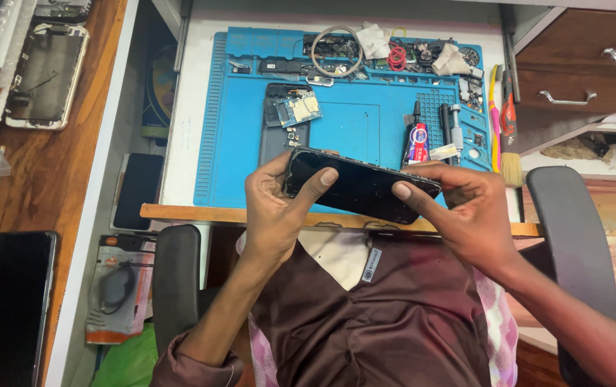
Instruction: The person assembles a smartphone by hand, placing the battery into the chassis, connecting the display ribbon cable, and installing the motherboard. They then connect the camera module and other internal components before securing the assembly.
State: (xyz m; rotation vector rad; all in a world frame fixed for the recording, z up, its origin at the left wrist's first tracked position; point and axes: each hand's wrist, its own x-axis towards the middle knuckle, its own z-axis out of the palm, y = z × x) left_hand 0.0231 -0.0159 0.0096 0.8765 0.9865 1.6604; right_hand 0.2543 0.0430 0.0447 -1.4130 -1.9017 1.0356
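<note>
Fingers [320, 179] clamped round phone [360, 188], both hands.

A white worktop [187, 107] with a light wooden front edge carries a blue rubber work mat [236, 143]. To its left runs a brown wooden side counter [50, 186]. At upper right stands a dark brown wooden drawer unit [573, 50] with curved metal handles [567, 98]. Black padded chair armrests [176, 283] flank the seat. Lighting is even and bright.
</note>
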